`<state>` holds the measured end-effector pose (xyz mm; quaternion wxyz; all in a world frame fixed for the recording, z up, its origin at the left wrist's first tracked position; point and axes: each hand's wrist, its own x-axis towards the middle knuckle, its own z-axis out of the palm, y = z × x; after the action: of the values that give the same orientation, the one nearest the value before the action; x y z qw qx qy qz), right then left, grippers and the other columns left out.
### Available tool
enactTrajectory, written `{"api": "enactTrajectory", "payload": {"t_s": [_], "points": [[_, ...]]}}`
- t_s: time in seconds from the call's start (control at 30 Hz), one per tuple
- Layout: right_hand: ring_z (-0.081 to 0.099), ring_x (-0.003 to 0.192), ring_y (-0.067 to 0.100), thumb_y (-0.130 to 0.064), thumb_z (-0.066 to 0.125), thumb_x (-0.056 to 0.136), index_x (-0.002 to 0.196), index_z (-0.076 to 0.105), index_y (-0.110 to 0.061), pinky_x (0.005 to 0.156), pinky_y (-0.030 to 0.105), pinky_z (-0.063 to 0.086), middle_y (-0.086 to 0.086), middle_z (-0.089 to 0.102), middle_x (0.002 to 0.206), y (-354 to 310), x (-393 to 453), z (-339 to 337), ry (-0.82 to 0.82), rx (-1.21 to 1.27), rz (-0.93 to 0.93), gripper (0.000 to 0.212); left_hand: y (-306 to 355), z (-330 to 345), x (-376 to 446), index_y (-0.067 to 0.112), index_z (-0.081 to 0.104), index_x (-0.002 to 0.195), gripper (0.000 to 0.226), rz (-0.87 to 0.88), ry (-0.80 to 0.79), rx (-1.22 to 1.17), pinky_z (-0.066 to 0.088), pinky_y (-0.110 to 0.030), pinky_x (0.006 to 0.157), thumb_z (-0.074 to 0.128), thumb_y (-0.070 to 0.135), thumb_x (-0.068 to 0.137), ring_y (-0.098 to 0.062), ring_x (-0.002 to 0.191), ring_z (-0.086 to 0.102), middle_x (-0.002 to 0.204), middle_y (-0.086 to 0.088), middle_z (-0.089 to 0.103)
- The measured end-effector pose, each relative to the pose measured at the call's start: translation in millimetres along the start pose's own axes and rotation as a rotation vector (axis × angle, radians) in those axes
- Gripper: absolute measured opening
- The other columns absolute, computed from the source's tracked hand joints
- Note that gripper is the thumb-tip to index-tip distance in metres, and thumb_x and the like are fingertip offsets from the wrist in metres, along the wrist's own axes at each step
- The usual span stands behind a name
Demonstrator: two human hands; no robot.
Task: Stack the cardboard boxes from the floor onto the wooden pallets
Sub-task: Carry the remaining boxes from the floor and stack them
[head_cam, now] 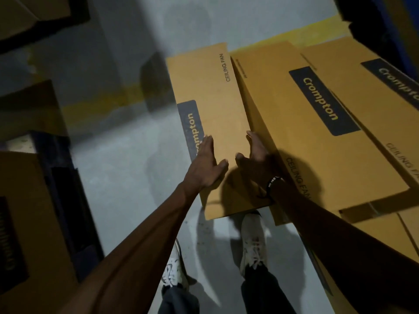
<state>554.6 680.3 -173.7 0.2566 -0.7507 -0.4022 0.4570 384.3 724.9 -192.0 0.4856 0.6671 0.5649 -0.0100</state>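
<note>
Left hand (pixel 205 163): fingers straight and together, palm flat on the top face of the nearest cardboard box (pixel 213 123), over the lower end of its dark "Crompton" label. Thumb spread out to the right, tip resting on the same face. Nothing clenched; the hand lies open against the cardboard.

Right hand (pixel 255 158): fingers extended and slightly curved along the right long edge of the same box, thumb reaching left onto the top face. Hand spread wide, bracing the edge rather than closed around it. Whether the fingertips curl under the edge cannot be told. Dark band (pixel 273 181) on the wrist.

Nearest box: long, narrow, tan, printed "CEILING FAN" near the far end, lying lengthwise away from the person. Its near end overhangs the grey floor (pixel 118 173), just above the right shoe (pixel 252 241). Its right edge touches a second box (pixel 317 123) of the same kind, with a third box (pixel 385 91) further right, overlapping; what they rest on is hidden.

Left shoe (pixel 173 266) on the floor. More cardboard (pixel 25 218) at the left margin, dim, beside a dark pallet-like frame (pixel 68 211). Yellow floor stripe (pixel 95 105) beyond.
</note>
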Motion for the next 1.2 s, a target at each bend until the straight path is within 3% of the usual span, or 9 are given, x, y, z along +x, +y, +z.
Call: {"api": "enactTrajectory", "payload": {"t_s": [0.1,0.2,0.27,0.33,0.4,0.57,0.8,0.93,1.2], "points": [[0.056,0.129,0.018,-0.098,0.054,0.062,0.154,0.035,-0.018,0.106,0.036,0.050,0.007,0.056,0.144,-3,0,-1,-0.038,0.099,0.039,0.123,-3,0,1,0.018,0.020,0.154,0.093,-0.046,0.030,-0.001,0.043,-0.058,0.113,0.055,0.071,0.087,-0.034,0.144,0.037,0.159,-0.008,0.034],[0.042,0.144,0.027,-0.052,0.063,0.094,0.161,0.025,-0.019,0.119,0.045,0.035,0.009,0.043,0.158,-13,-3,1,-0.104,0.095,0.119,0.083,0,-2,-6,0.016,0.010,0.160,0.107,-0.096,0.044,0.013,0.026,-0.059,0.124,0.048,0.082,0.084,-0.034,0.156,0.016,0.171,-0.009,0.016],[0.044,0.141,0.031,-0.041,0.057,0.103,0.160,0.026,-0.021,0.117,0.039,0.033,0.011,0.045,0.156,-8,-2,7,-0.147,0.072,0.177,0.068,1,-4,-9,0.017,-0.001,0.164,0.116,-0.145,0.052,0.002,0.016,-0.058,0.126,0.047,0.085,0.083,-0.034,0.159,0.001,0.174,-0.009,0.000],[0.048,0.137,0.032,-0.045,0.049,0.107,0.160,0.027,-0.022,0.106,0.032,0.033,0.013,0.048,0.153,-7,-4,13,-0.199,0.035,0.227,0.062,2,-7,-11,0.018,-0.012,0.164,0.122,-0.214,0.056,-0.033,0.009,-0.058,0.126,0.051,0.085,0.083,-0.036,0.158,-0.009,0.173,-0.011,-0.013],[0.045,0.140,0.033,-0.053,0.040,0.108,0.163,0.023,-0.027,0.106,0.034,0.033,0.011,0.044,0.158,-4,-4,25,-0.232,0.022,0.253,0.063,2,-15,-12,0.022,-0.017,0.163,0.125,-0.309,0.074,-0.073,0.007,-0.060,0.125,0.052,0.086,0.081,-0.042,0.157,-0.010,0.171,-0.015,-0.017],[0.041,0.145,0.033,-0.068,0.030,0.102,0.163,0.015,-0.038,0.120,0.055,0.029,0.005,0.034,0.165,0,7,62,-0.303,0.000,0.283,0.069,-21,-45,-4,0.037,-0.020,0.160,0.126,-0.477,0.130,-0.184,0.018,-0.071,0.120,0.052,0.093,0.073,-0.054,0.154,0.004,0.170,-0.023,-0.014],[0.021,0.155,0.032,-0.050,0.038,0.108,0.165,0.017,-0.019,0.123,0.040,0.021,0.012,0.016,0.171,9,41,101,-0.166,0.055,0.279,0.068,-72,-56,-7,0.036,-0.019,0.160,0.134,-0.483,0.171,-0.239,0.019,-0.069,0.121,0.060,0.093,0.067,-0.051,0.154,0.008,0.170,-0.023,-0.008],[0.019,0.156,0.031,-0.044,0.042,0.109,0.164,0.015,-0.011,0.125,0.040,0.018,0.013,0.016,0.171,24,64,97,-0.123,-0.007,0.227,0.070,-109,-63,-6,0.035,-0.005,0.163,0.146,-0.429,0.263,-0.354,0.029,-0.062,0.121,0.067,0.097,0.053,-0.040,0.152,0.027,0.170,-0.014,0.015],[0.025,0.155,0.029,-0.047,0.038,0.110,0.164,0.019,-0.015,0.125,0.039,0.019,0.008,0.024,0.170,48,98,110,-0.168,0.039,0.298,0.066,-161,-69,-13,0.035,0.002,0.162,0.123,-0.344,0.305,-0.480,0.040,-0.055,0.117,0.073,0.077,0.072,-0.028,0.141,0.047,0.162,0.001,0.036]]}}
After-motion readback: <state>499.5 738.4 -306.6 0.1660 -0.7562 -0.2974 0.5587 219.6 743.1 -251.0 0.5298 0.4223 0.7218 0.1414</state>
